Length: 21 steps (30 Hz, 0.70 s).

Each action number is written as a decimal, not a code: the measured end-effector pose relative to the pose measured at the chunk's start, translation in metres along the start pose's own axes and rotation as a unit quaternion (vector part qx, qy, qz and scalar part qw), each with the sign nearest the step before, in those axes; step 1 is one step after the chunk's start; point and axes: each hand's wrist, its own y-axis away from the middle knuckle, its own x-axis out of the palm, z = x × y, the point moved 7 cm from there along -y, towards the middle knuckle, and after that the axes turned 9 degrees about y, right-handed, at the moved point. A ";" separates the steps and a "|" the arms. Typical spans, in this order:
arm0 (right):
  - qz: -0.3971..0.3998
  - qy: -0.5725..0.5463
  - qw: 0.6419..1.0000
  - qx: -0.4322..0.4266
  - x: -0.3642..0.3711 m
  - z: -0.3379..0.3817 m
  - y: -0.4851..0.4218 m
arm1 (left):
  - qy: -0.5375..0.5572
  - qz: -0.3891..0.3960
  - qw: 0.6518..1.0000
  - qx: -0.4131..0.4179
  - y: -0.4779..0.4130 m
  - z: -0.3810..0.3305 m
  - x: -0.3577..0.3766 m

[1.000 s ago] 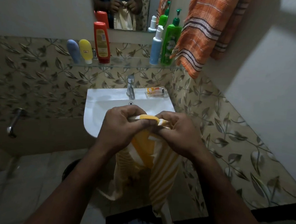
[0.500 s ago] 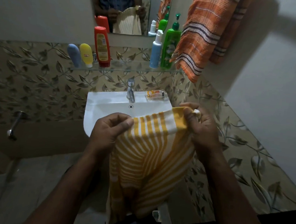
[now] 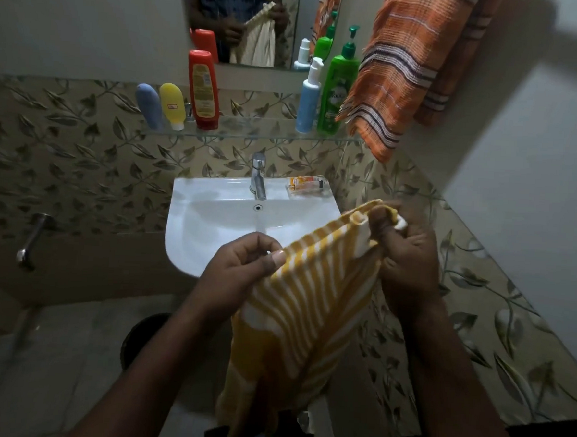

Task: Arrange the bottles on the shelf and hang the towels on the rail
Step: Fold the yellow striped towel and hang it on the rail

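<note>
A yellow-and-white striped towel (image 3: 308, 307) hangs spread between my hands over the front of the sink. My left hand (image 3: 240, 266) pinches its left upper edge. My right hand (image 3: 406, 256) grips the right upper corner, held higher. An orange striped towel (image 3: 400, 73) hangs from above at the upper right; the rail itself is out of sight. On the glass shelf (image 3: 251, 133) stand a blue tube (image 3: 148, 106), a yellow tube (image 3: 172, 106), a red bottle (image 3: 203, 89), a light blue bottle (image 3: 308, 101) and a green pump bottle (image 3: 337, 89).
A white sink (image 3: 212, 220) with a chrome tap (image 3: 258, 176) sits below the shelf, with a small orange packet (image 3: 304, 184) on its back right rim. A mirror (image 3: 242, 19) hangs above. A wall tap (image 3: 30, 239) sticks out at left. A dark bucket (image 3: 141, 337) stands on the floor.
The bunched towel has been pulled open between my hands. My right hand moved right and up with its corner, my left hand lowered slightly.
</note>
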 end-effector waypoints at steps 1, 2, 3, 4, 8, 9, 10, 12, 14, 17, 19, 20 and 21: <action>-0.026 0.009 0.999 0.016 -0.006 -0.004 0.000 | 0.001 -0.016 1.000 0.011 0.001 -0.001 -0.003; -0.031 0.021 0.999 0.032 -0.007 -0.006 0.000 | -0.006 -0.029 0.999 0.025 0.001 -0.003 -0.006; -0.022 0.038 0.998 0.041 -0.004 -0.009 0.002 | -0.018 -0.034 0.998 0.041 0.000 -0.006 -0.007; 0.005 0.057 0.997 0.049 0.003 -0.012 0.006 | -0.031 -0.034 0.997 0.055 -0.001 -0.011 -0.007; 0.173 0.222 0.959 0.032 0.053 -0.022 0.029 | -0.079 -0.005 0.992 0.093 -0.007 -0.027 0.008; 0.180 0.246 0.952 0.005 0.061 -0.022 0.032 | -0.077 0.003 0.992 0.096 -0.008 -0.029 0.012; 0.165 0.238 0.957 -0.015 0.062 -0.019 0.030 | -0.070 0.009 0.993 0.093 -0.010 -0.029 0.014; 0.116 0.176 0.977 -0.013 0.047 -0.014 0.020 | -0.065 0.020 0.996 0.064 -0.012 -0.023 0.013; 0.080 0.139 0.987 -0.021 0.025 -0.009 0.010 | -0.068 0.052 0.996 0.021 -0.009 -0.009 0.010; 0.023 0.096 0.995 -0.009 -0.004 -0.013 0.002 | -0.043 0.042 0.998 -0.009 -0.002 0.006 0.003; -0.010 0.046 0.998 0.043 -0.010 -0.025 0.003 | -0.049 0.015 0.999 -0.003 -0.001 0.009 0.000; -0.015 0.038 0.997 0.063 -0.009 -0.029 0.005 | -0.056 0.004 0.998 0.007 -0.003 0.008 -0.001; -0.005 0.038 0.996 0.080 -0.004 -0.032 0.009 | -0.062 -0.002 0.998 0.020 -0.004 0.006 -0.001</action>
